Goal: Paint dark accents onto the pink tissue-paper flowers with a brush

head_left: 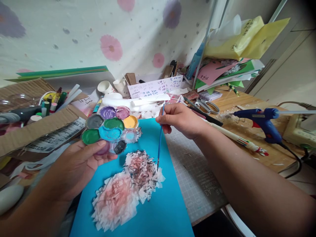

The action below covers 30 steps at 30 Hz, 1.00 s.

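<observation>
My left hand point(85, 158) grips a flower-shaped paint palette point(110, 132) by its lower edge, thumb on top. Its wells hold purple, pink, grey, green, yellow, light blue and black paint. Between the fingers of my right hand point(179, 119) is a thin blue paintbrush point(160, 141), held nearly upright with its dark tip down at the right edge of a ruffled paper flower point(144, 171). That flower is pink and white with dark-edged petals. Beside it, nearer me, lies a paler pink and white paper flower point(115, 200). Both sit on a blue sheet point(168, 204).
A grey cutting mat point(197, 177) lies under the sheet. To the right are a blue hot glue gun point(264, 121) with a cord and scissors point(206, 106). A cardboard box point(49, 131) of pens and tools stands left. Paper cups point(105, 87) and a handwritten card point(155, 87) are behind.
</observation>
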Tool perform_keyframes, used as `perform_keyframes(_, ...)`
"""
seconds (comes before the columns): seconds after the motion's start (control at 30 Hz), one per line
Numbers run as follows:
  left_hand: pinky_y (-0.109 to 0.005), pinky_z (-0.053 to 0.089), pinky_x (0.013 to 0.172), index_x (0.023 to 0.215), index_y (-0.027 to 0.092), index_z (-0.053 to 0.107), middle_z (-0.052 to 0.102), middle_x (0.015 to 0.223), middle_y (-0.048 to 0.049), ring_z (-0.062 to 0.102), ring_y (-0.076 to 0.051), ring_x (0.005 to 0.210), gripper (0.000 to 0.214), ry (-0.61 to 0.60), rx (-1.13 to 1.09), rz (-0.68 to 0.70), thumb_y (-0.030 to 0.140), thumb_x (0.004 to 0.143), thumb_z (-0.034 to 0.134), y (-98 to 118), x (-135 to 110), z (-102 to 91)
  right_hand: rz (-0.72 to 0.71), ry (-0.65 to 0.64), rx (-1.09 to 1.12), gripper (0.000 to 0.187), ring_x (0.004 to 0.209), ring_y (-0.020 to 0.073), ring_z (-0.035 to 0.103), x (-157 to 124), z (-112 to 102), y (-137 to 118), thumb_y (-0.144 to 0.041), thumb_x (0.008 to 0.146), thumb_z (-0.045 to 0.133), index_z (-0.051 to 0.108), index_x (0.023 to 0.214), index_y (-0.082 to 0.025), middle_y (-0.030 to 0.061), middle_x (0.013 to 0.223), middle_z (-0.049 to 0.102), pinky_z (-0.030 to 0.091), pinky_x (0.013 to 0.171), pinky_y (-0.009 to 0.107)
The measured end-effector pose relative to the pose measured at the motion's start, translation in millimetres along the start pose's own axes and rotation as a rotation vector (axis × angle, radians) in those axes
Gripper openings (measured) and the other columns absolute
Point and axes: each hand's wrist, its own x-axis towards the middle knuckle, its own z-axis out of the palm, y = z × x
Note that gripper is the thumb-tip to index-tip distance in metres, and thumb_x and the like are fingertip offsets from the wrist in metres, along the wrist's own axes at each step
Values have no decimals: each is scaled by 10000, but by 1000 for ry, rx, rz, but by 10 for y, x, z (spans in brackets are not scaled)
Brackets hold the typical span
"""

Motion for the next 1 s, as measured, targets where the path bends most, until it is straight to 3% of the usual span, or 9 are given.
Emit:
perform_keyframes(0.33,-399,661,583,584,215,734,701,624,3,624,-206,650,325,21,26,-21,297,365,960,16,-25,27,18,-1,-5,283,432,95,515,-12,13,-19,-197,815,671,556,556,-187,-31,439,597,383,480,238)
perform_keyframes(0.73,-384,657,559,521,188,711,691,534,8,599,-165,551,359,31,50,-15,320,317,976,17,-20,31,31,35,-14,352,411,81,502,22,13,16,-164,837,663,511,521,-191,-41,413,575,384,471,227)
perform_keyframes(1.0,-369,659,579,589,189,735,726,580,4,631,-172,600,297,15,52,-20,265,400,951,5,-9,17,29,46,-23,367,412,71,493,16,33,21,-188,835,681,499,516,-195,-50,414,570,387,473,214)
